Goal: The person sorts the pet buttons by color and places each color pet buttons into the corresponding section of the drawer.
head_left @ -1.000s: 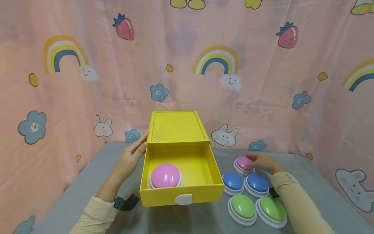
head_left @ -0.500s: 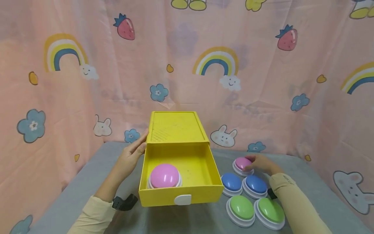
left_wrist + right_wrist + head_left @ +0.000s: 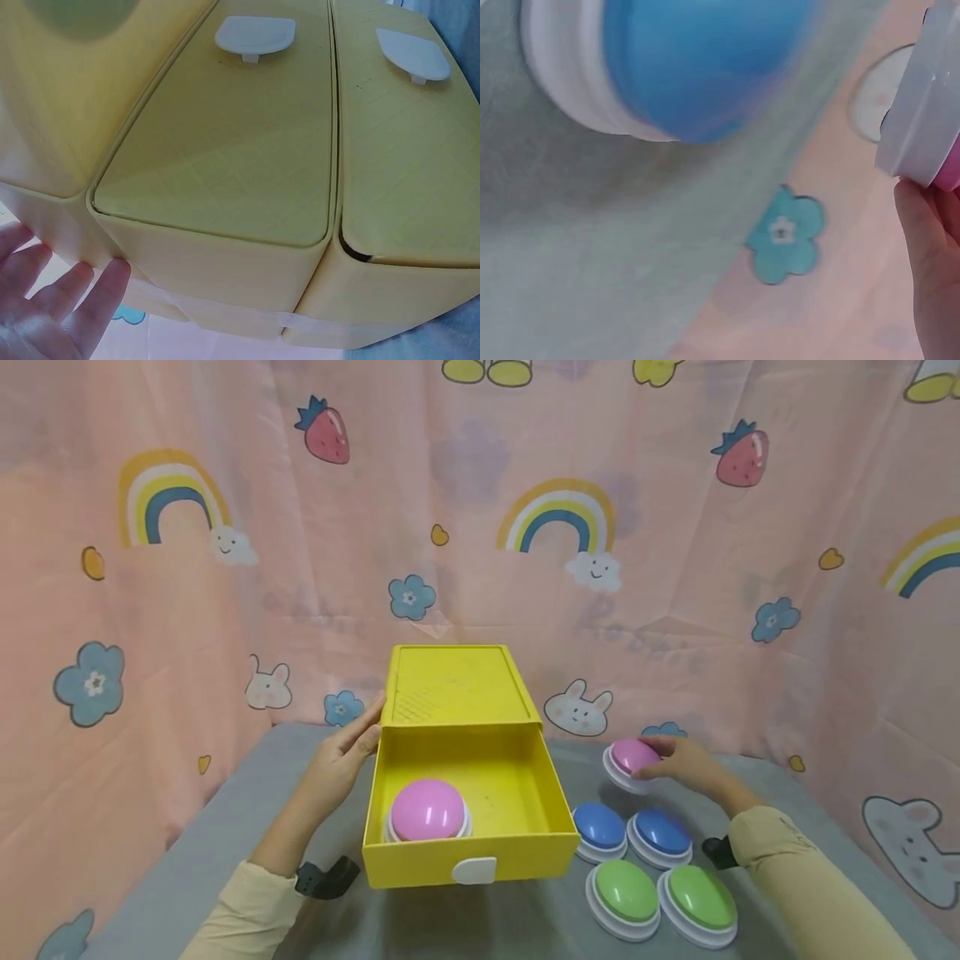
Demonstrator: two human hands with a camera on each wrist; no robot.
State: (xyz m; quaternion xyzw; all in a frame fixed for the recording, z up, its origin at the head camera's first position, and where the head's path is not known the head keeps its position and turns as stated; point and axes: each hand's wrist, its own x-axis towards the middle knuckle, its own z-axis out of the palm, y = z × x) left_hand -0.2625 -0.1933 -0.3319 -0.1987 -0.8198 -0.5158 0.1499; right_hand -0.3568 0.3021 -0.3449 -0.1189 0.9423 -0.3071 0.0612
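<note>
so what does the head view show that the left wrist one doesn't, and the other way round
Only the head view shows the right hand holding a pink dome button, the inside of the open drawer with a second pink dome button in it, and the two blue dome buttons and two green dome buttons.

Only the left wrist view shows two closed drawer fronts, each with a white pull tab.

Both share the yellow drawer unit, the left hand at its side, and the pink backdrop.
</note>
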